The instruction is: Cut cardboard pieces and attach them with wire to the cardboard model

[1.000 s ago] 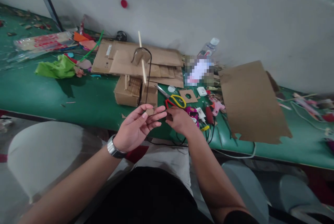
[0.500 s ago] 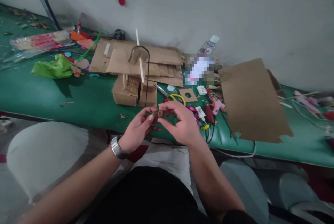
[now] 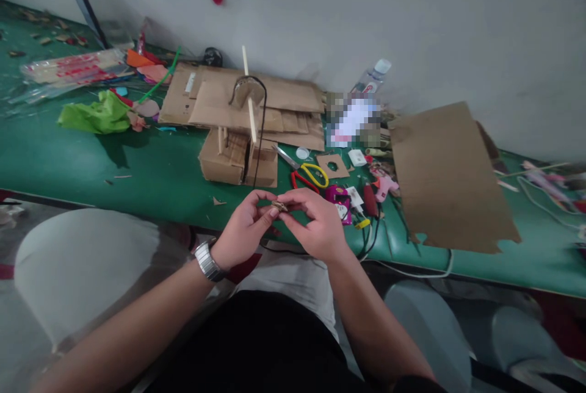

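Note:
Between the fingertips of both hands is a small brown cardboard piece (image 3: 279, 205), partly covered by fingers. My left hand (image 3: 245, 225), with a metal-banded watch (image 3: 209, 260) on its wrist, pinches it from the left. From the right, the thumb and fingers of my right hand (image 3: 317, 222) close on it too. Just beyond my hands stands a cardboard box structure (image 3: 222, 164) bearing a wooden stick (image 3: 252, 121), a cardboard disc (image 3: 245, 93) and a black cord (image 3: 262, 130). Scissors (image 3: 314, 174) with yellow and red handles lie past my right hand.
On the green table (image 3: 155, 191) are stacked cardboard sheets (image 3: 215, 103), a green crumpled sheet (image 3: 94, 115) and a cardboard square with a hole (image 3: 341, 167). To the right are a pink glue gun (image 3: 385, 184), a bottle (image 3: 373, 79) and a large cardboard sheet (image 3: 451, 185).
The fingers of both hands have come closer together around the cardboard piece, which now lies flatter. My right hand has lowered slightly, and the scissors' red handle shows more. The view has shifted slightly.

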### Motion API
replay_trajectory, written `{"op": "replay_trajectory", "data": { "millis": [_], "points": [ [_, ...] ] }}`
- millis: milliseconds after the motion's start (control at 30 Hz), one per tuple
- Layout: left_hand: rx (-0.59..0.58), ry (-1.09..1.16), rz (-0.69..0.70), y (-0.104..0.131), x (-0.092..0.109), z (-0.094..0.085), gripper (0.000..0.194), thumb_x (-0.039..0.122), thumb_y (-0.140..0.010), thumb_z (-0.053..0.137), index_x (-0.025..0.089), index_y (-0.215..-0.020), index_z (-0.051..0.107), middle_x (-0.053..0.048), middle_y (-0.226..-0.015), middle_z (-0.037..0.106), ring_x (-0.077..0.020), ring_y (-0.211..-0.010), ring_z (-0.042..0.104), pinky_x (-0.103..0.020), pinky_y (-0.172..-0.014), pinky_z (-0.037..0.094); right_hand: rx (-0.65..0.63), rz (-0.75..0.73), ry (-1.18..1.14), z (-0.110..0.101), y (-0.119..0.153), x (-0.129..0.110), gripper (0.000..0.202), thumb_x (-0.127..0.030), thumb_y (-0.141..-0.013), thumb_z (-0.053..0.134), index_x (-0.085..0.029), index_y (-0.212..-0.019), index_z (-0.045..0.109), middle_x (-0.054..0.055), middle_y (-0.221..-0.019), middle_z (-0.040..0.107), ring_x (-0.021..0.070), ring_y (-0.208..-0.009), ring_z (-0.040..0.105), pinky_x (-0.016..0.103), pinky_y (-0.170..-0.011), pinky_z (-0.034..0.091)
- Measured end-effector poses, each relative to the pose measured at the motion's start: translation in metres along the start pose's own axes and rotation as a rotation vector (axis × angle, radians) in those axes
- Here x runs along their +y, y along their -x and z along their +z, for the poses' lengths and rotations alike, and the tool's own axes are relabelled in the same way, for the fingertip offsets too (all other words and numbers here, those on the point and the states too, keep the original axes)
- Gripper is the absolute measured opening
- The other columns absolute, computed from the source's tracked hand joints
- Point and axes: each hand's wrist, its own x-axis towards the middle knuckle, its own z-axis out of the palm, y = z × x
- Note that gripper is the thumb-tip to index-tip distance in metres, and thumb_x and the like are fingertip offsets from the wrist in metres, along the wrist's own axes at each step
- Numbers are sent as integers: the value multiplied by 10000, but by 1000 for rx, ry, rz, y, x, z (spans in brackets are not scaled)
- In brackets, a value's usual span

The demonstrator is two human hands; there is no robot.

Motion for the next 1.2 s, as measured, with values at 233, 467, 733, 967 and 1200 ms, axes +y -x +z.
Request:
{"op": "replay_trajectory", "data": {
  "millis": [233, 467, 733, 967, 1200],
  "points": [
    [45, -156, -8, -2, 4, -4, 282, 412, -935, 754, 199, -969, 574, -27, -895, 750, -155, -786, 715, -279, -692, 611, 52, 52, -40, 4, 5, 10, 179, -257, -963, 730, -265, -1135, 777, 61, -1143, 807, 243, -1053, 779, 423, -959, 655],
    [72, -180, -17, -2, 8, -5, 317, 377, -854, 823, 185, -856, 571, 14, -771, 711, -119, -675, 685, -242, -631, 580, 58, -39, 25, 2, 6, 9, 291, -180, -966, 709, -275, -1228, 792, 42, -1197, 820, 223, -1099, 781, 391, -1000, 638],
    [26, -131, -29, -2, 8, -6, 334, 389, -859, 833, 182, -860, 571, -10, -812, 753, -118, -682, 699, -253, -649, 601, 55, -65, 6, 0, 7, 7, 300, -184, -973, 707, -307, -1230, 803, 33, -1170, 824, 232, -1071, 787, 418, -972, 650],
    [15, -96, 16, -1, 7, -5, 323, 404, -889, 813, 173, -1028, 635, -49, -892, 797, -163, -814, 763, -268, -711, 632, 87, -66, 22, 4, 12, 6, 285, -172, -972, 701, -288, -1212, 799, 33, -1205, 821, 231, -1120, 787, 395, -986, 655],
    [6, -154, 37, 1, 8, -5, 280, 412, -916, 781, 178, -980, 640, -36, -860, 789, -151, -752, 754, -265, -692, 630, 88, -147, 99, 3, 10, 9, 271, -191, -971, 740, -306, -1211, 795, 30, -1195, 825, 237, -1099, 792, 420, -991, 651]
  ]
}}
